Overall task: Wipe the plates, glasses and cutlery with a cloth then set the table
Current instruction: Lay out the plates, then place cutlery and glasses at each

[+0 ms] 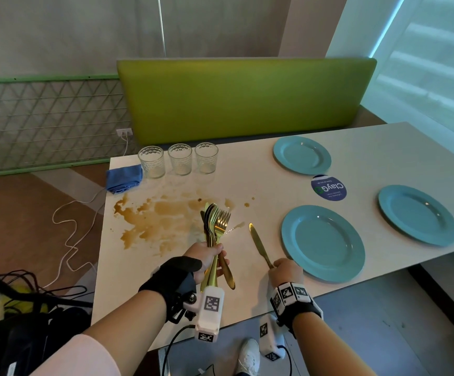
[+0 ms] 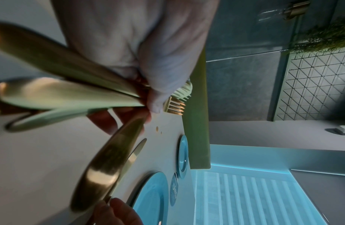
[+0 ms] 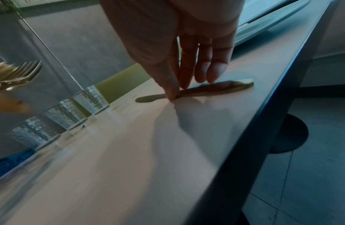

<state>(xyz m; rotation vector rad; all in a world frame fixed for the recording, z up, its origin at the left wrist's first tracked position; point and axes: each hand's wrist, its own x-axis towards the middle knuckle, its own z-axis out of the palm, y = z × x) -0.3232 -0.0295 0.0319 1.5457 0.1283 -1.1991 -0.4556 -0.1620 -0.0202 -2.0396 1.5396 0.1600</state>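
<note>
As it lies flat, the slim knife [image 1: 259, 244] gleams gold.

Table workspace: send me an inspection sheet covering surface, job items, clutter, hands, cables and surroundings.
Surface: white table, brown spill across its left part.
Job's things: three blue plates; three glasses in a row at the far edge; blue cloth folded beside them; gold knife lying left of the near plate.
Clutter: round blue sticker between the plates.
Hands: left hand grips a cutlery bundle over the table; right hand pinches the gold knife's handle.
Cables: white cable from wall socket across the floor; black cables at lower left.
Surroundings: green bench back behind the table; window blind at right.
</note>
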